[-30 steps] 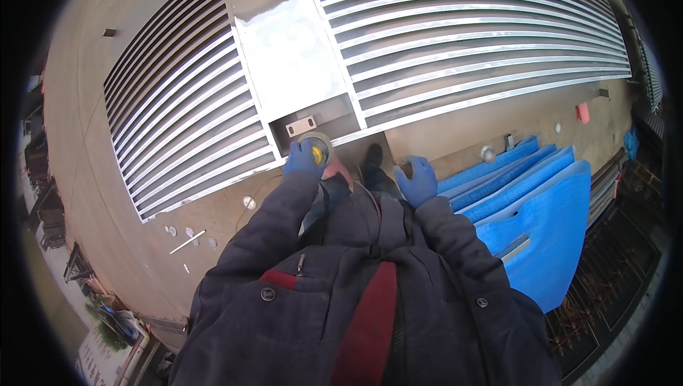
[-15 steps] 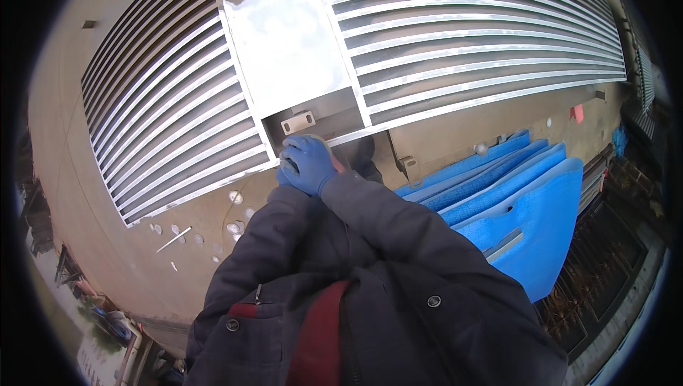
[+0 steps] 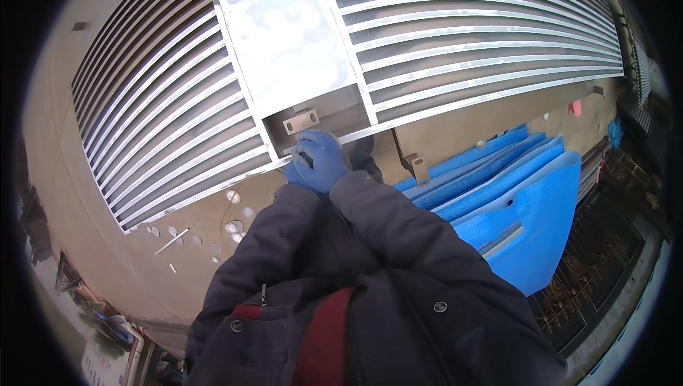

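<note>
Both my hands, in blue gloves, are close together at the lower edge of a metal louvre panel (image 3: 498, 69). My right hand (image 3: 324, 162) is closed, its fingers curled around something hidden beneath them. My left hand (image 3: 296, 177) sits just below and left of it, mostly covered, so its fingers do not show. Just above them is a slotted metal bracket (image 3: 301, 122) in the dark gap under the bright white sheet (image 3: 288, 44) between the two louvred sections.
Blue padded sheets (image 3: 526, 208) stand folded at the right, beside another slotted bracket (image 3: 420, 170). White blobs (image 3: 233, 228) and a thin white stick (image 3: 171, 241) lie on the brownish surface at the left. A small pink piece (image 3: 575, 108) is at the far right.
The view has shifted slightly, and the right hand has turned a little, its fingers more bunched. Both hands stay together by the panel's lower edge.
</note>
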### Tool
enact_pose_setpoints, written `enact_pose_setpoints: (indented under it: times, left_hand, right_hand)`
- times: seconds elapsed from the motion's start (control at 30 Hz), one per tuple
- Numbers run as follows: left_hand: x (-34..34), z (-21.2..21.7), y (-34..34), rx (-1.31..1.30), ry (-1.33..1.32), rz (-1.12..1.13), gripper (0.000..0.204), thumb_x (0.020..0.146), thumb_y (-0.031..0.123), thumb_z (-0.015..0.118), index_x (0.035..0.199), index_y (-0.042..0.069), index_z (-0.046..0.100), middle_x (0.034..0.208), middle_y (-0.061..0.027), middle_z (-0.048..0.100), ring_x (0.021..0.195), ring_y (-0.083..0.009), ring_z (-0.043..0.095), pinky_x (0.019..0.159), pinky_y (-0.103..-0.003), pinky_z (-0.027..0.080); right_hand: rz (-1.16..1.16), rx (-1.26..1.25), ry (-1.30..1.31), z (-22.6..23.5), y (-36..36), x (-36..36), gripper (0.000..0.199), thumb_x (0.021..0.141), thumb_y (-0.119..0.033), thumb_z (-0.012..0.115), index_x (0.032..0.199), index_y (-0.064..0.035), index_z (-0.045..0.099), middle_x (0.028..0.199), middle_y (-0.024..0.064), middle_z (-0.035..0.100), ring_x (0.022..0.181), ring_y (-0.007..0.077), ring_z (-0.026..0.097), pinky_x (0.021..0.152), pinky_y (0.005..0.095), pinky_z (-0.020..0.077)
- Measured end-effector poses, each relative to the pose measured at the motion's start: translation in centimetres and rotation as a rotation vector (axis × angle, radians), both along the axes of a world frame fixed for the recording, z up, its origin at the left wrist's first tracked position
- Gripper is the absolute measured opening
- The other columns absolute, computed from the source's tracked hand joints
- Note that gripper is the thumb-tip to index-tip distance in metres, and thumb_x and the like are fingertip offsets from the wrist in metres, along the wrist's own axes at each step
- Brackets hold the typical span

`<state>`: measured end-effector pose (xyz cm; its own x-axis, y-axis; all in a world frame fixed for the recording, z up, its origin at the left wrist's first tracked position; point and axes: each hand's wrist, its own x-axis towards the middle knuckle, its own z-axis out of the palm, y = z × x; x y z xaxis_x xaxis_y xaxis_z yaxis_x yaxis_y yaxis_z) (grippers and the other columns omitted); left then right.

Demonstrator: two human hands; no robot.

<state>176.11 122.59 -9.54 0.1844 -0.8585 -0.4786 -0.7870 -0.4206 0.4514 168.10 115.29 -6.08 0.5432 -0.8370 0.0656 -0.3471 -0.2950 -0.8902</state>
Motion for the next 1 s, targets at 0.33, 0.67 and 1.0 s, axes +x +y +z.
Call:
enact_pose_setpoints:
  times: [0.33,0.67,1.0]
  left_hand:
    - [0.7,0.3,0.7,0.063,0.023,0.024,0.055,0.096,0.038,0.066,0.144,0.013,0.053,0.153,-0.0169,0.049,0.122,-0.0369,0.064,0.103,-0.047,0.051]
    - [-1.4,-3.3,2.5,0.211,0.017,0.066,0.048,0.098,0.037,0.061,0.139,0.012,0.06,0.14,-0.0171,0.062,0.126,-0.035,0.061,0.107,-0.046,0.049]
    - [3.3,0.9,4.9,-0.006,0.05,0.146,0.037,0.095,0.035,0.065,0.124,0.012,0.068,0.125,-0.0153,0.07,0.112,-0.0339,0.069,0.091,-0.048,0.056]
  right_hand:
    - [0.036,0.076,-0.058,0.7,0.5,0.9,0.019,0.083,-0.018,0.073,0.098,-0.0079,0.074,0.119,0.0126,0.069,0.114,0.0364,0.062,0.1,0.0479,0.0499]
    - [0.094,0.065,0.031,-1.8,0.6,-2.7,0.019,0.084,-0.016,0.071,0.1,-0.0066,0.074,0.123,0.0138,0.068,0.118,0.0381,0.061,0.103,0.0474,0.0492]
    - [0.168,0.112,0.016,0.1,3.1,3.8,0.017,0.083,-0.02,0.073,0.097,-0.0086,0.073,0.123,0.0119,0.068,0.118,0.0364,0.06,0.104,0.0468,0.0474]
